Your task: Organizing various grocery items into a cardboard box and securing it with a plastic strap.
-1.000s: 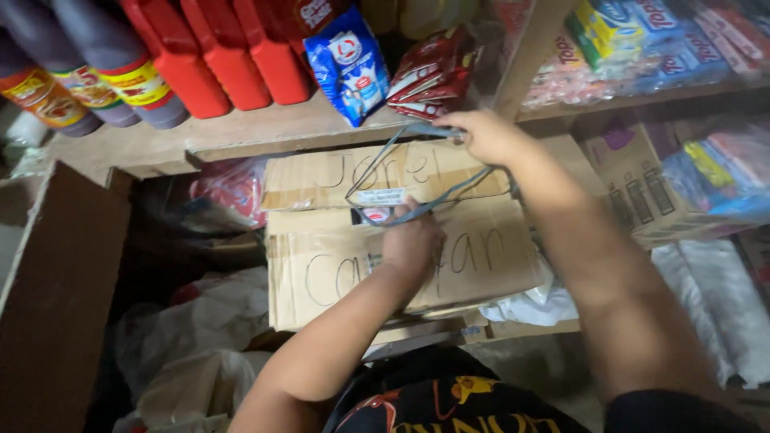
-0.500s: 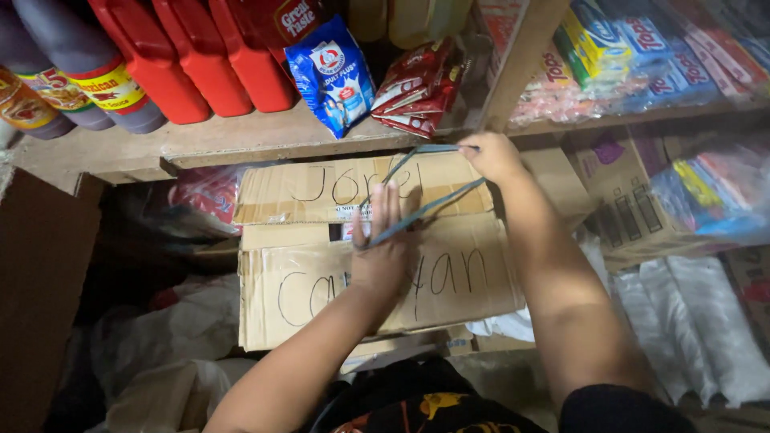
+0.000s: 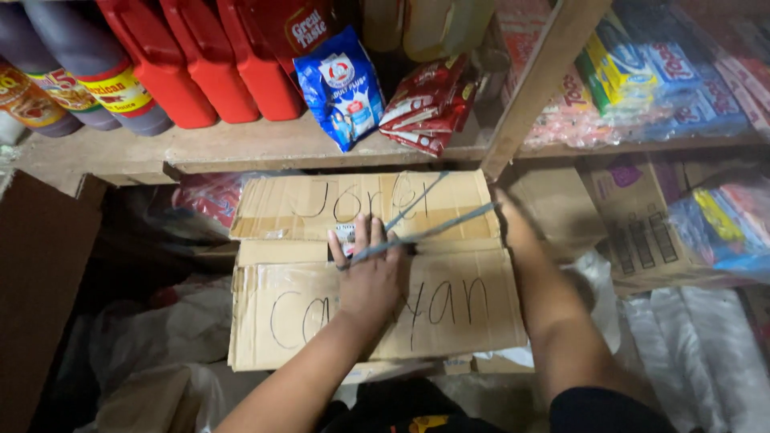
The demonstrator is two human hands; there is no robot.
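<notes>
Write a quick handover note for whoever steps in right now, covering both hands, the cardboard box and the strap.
Left hand: flat on top of the cardboard box, palm down, pinning the grey strap where its strands cross.
Right hand: down behind the box's right edge and hidden; only the forearm shows. The strap runs taut towards it.
Box: closed, flaps down, on the floor below the wooden shelf with red jugs and snack packets.
Done: strap laid across the lid and pulled tight.
Left: no knot visible, so the strap does not look tied off.
</notes>
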